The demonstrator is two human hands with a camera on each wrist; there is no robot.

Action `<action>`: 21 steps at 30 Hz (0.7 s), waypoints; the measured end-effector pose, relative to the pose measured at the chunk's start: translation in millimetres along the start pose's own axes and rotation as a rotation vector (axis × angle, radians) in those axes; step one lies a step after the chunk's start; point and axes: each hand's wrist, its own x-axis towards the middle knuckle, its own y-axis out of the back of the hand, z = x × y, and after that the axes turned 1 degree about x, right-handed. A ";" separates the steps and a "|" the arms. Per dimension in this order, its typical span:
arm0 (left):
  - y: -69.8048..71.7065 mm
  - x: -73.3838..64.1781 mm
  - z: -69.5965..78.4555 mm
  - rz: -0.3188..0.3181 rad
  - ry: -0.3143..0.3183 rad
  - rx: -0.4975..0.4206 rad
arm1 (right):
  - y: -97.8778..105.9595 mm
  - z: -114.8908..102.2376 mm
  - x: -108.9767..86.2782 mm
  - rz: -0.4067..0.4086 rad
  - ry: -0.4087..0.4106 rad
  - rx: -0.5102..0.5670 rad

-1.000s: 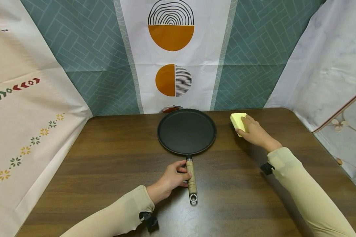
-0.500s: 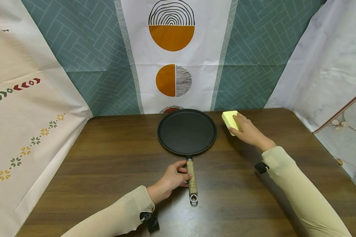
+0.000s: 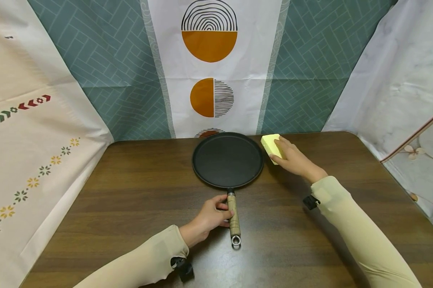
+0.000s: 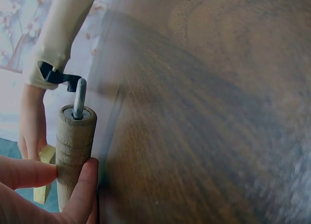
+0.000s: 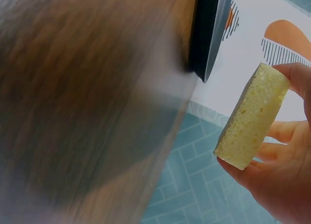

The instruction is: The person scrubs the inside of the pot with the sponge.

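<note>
A round, flat black pan (image 3: 228,160) lies on the table with its wooden handle (image 3: 234,218) pointing toward me. My left hand (image 3: 208,218) pinches that handle between thumb and fingers; the left wrist view shows the grip on the wood (image 4: 75,141) close up, with a metal ring at the handle's end. To the right of the pan, my right hand (image 3: 294,159) holds a yellow sponge (image 3: 272,148) by its edges, beside the pan's rim. In the right wrist view the porous sponge (image 5: 252,118) sits between thumb and fingers, raised off the table and apart from the pan (image 5: 209,34).
The brown wooden table (image 3: 130,208) reaches back to a teal and white patterned cloth (image 3: 126,72). A cream cloth (image 3: 40,160) hangs on the left and a pale marbled cloth (image 3: 392,92) on the right. Dark wrist cameras hang under both cuffs.
My right hand has carried the sponge leftward, from well right of the pan to right beside its rim. The left hand and the pan have stayed in place.
</note>
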 end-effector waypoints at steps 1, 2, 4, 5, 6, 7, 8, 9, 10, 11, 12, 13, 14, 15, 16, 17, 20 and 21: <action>0.0 0.2 -0.1 0.000 0.000 0.001 | -0.5 -1.2 1.0 -0.004 0.000 0.003; 0.0 0.5 -0.1 0.000 0.000 0.001 | -1.0 -2.5 2.1 -0.006 0.002 0.005; -0.1 0.5 0.1 0.001 0.002 0.002 | -2.1 -5.0 4.1 -0.014 0.000 0.006; -0.1 0.5 0.1 0.002 0.004 0.002 | -2.7 -6.4 5.0 -0.016 0.001 0.005; -0.1 0.5 0.3 0.002 0.006 0.003 | -3.3 -7.9 6.0 -0.019 0.001 0.007; -0.1 0.7 0.3 0.001 0.007 0.003 | -4.0 -9.3 7.1 -0.021 0.004 0.007; -0.1 0.7 0.3 0.001 0.009 0.003 | -4.8 -10.5 8.1 -0.021 0.006 0.006; 0.0 0.6 0.5 0.000 0.010 0.001 | -5.6 -11.8 9.1 -0.022 0.008 0.006; 0.1 0.6 0.7 -0.001 0.010 0.001 | -6.5 -13.3 10.3 -0.022 0.013 0.007; 0.1 0.6 0.8 -0.002 0.010 0.001 | -7.5 -14.6 11.5 -0.022 0.016 0.010; 0.2 0.5 0.7 -0.003 0.008 0.000 | -8.7 -15.9 12.7 -0.022 0.023 0.010; 0.3 0.5 0.6 -0.003 0.008 0.000 | -9.8 -17.1 13.8 -0.022 0.026 0.011; 0.3 0.5 0.6 -0.005 0.007 0.000 | -10.8 -18.3 14.8 -0.024 0.026 0.014; 0.4 0.4 0.6 -0.005 0.007 0.000 | -11.9 -19.6 15.8 -0.026 0.027 0.017; 0.6 0.4 0.5 -0.006 0.009 0.001 | -12.9 -21.0 16.8 -0.029 0.029 0.018; 0.8 0.4 0.5 -0.006 0.010 0.000 | -14.0 -22.4 17.8 -0.033 0.029 0.019; 1.1 0.3 0.6 -0.006 0.017 -0.001 | -16.5 -27.0 19.8 -0.048 0.026 0.025; 1.2 0.3 0.7 -0.005 0.018 0.000 | -17.4 -28.7 20.4 -0.053 0.028 0.026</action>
